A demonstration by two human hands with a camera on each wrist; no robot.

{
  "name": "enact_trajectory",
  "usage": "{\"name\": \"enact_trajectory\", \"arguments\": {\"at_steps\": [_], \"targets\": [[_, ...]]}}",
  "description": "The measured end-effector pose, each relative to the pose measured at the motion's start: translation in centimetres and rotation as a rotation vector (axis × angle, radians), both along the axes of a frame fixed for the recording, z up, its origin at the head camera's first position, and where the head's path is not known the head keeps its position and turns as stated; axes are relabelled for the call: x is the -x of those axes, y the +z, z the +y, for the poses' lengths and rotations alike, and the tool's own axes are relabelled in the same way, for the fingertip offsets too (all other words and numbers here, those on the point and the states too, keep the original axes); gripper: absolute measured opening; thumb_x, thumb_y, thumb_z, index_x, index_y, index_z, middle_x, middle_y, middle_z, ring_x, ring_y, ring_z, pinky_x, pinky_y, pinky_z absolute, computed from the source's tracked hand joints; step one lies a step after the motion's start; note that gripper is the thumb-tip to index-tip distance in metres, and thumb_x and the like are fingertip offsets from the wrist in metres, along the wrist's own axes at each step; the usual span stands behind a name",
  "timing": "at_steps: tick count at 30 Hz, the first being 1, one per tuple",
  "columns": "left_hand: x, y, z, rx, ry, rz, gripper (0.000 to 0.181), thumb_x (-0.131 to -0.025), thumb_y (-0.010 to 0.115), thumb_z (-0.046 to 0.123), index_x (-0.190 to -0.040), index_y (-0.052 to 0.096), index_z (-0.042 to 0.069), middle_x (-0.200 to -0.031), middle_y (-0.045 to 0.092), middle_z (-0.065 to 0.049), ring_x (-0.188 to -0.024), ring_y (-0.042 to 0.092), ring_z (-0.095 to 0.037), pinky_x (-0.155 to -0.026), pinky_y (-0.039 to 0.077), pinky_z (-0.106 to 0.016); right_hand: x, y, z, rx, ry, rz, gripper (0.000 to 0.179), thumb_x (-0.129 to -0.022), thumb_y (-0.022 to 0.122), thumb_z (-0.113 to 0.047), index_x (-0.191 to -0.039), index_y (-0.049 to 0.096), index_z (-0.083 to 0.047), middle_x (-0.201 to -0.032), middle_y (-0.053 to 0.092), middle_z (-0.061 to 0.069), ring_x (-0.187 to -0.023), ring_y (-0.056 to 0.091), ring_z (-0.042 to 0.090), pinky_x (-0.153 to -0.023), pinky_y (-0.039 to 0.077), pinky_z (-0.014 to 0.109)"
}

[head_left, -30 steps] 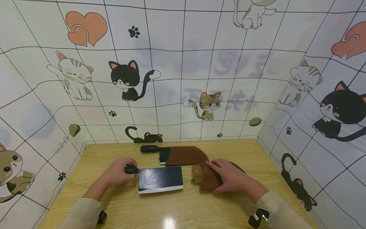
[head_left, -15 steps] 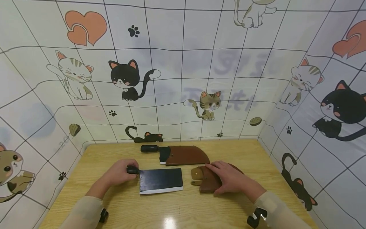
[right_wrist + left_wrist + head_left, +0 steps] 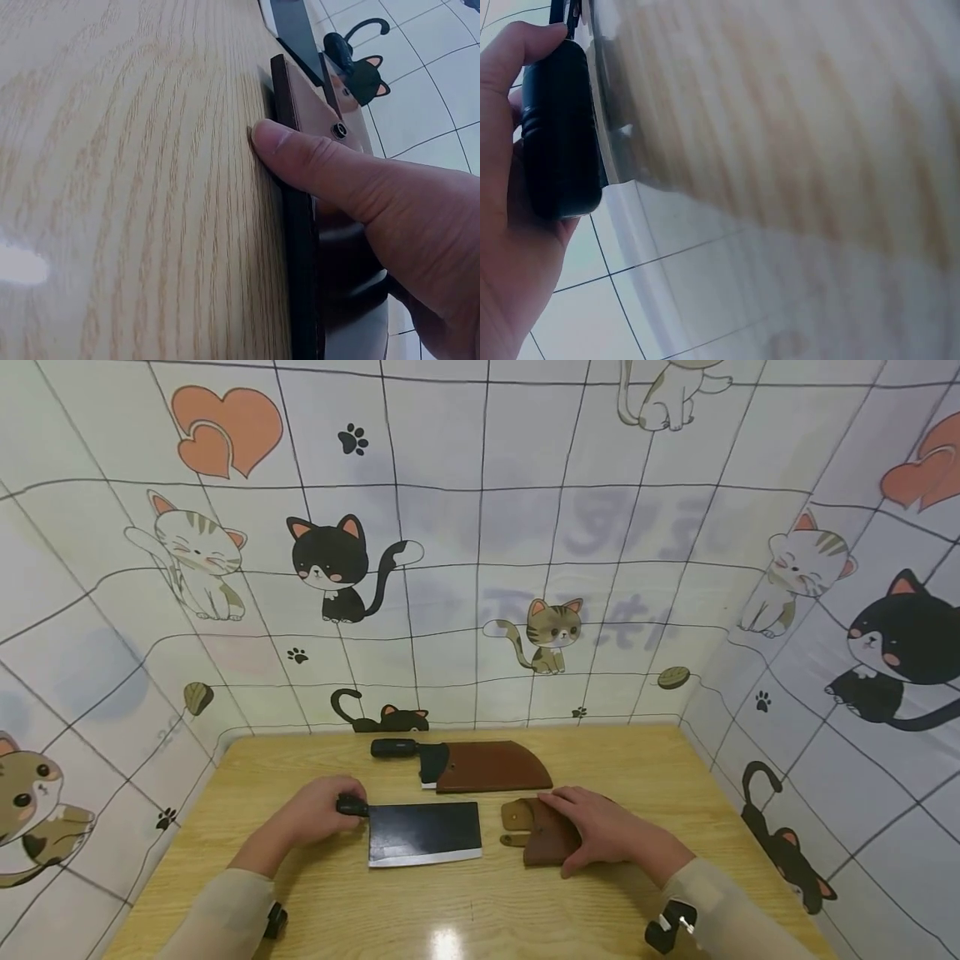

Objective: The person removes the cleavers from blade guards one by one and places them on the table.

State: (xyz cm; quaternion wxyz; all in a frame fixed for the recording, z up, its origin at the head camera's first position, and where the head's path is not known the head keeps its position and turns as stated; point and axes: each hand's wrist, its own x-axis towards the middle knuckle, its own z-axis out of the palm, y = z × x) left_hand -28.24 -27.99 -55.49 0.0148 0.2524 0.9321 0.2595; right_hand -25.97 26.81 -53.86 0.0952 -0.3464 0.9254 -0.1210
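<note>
In the head view my left hand (image 3: 318, 810) grips the black handle of a cleaver (image 3: 425, 833). Its wide dark blade lies level over the table, pale cutting edge toward me. The left wrist view shows the thumb against the black handle (image 3: 562, 131). To the right, my right hand (image 3: 603, 831) holds a brown leather knife sheath (image 3: 551, 835), the thumb along its near edge and the fingers across its top. The sheath's open end, with tan snap straps (image 3: 516, 817), faces the cleaver, a small gap apart. In the right wrist view the thumb (image 3: 322, 161) presses the sheath's edge.
Behind both hands lies a second cleaver, its black handle (image 3: 393, 748) pointing left and its blade in a brown sheath (image 3: 495, 767). The wooden table (image 3: 405, 910) meets cat-printed sheeting (image 3: 450, 610) at the back and sides.
The cleaver has shifted slightly right and toward me with my left hand. The sheath has moved a little toward me under my right hand, drawing apart from the second sheath.
</note>
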Motion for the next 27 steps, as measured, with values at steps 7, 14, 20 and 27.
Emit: {"name": "enact_trajectory", "arguments": {"at_steps": [7,14,20,27], "targets": [[0.1,-0.3,0.0,0.0,-0.015,-0.015,0.024,-0.086,0.094,0.024,-0.099,0.074,0.031,-0.097,0.067,0.018,-0.093,0.064,-0.009,-0.086,0.055,-0.042,-0.1,0.6,-0.1,0.001,-0.009,-0.053,0.129,-0.074,0.094,-0.072,-0.172,0.038,-0.01,-0.169,0.044,0.014,-0.152,0.048,0.041,-0.116,0.045,0.064],[0.2,-0.2,0.0,0.003,0.003,-0.046,0.025,-0.086,0.095,0.027,-0.1,0.075,0.032,-0.099,0.067,0.017,-0.093,0.063,-0.01,-0.085,0.054,-0.041,-0.2,0.9,-0.1,0.001,-0.015,-0.063,0.131,-0.073,0.096,-0.07,-0.171,0.038,-0.005,-0.171,0.042,0.019,-0.155,0.043,0.043,-0.118,0.042,0.065],[0.2,0.1,0.1,-0.014,0.01,-0.084,0.029,-0.088,0.095,0.028,-0.11,0.077,0.025,-0.104,0.069,0.012,-0.096,0.064,-0.013,-0.086,0.055,-0.044,0.1,0.5,0.0,0.006,-0.029,-0.057,0.135,-0.07,0.096,-0.073,-0.17,0.039,-0.004,-0.17,0.044,0.018,-0.156,0.041,0.042,-0.121,0.038,0.065],[-0.1,0.8,0.4,-0.073,0.027,-0.087,0.035,-0.093,0.091,0.032,-0.12,0.076,0.017,-0.109,0.071,0.005,-0.102,0.066,-0.018,-0.09,0.056,-0.049,0.5,-0.1,0.2,0.098,-0.059,-0.058,0.125,-0.073,0.095,-0.072,-0.167,0.045,-0.005,-0.167,0.047,0.016,-0.155,0.043,0.042,-0.12,0.039,0.066]]}}
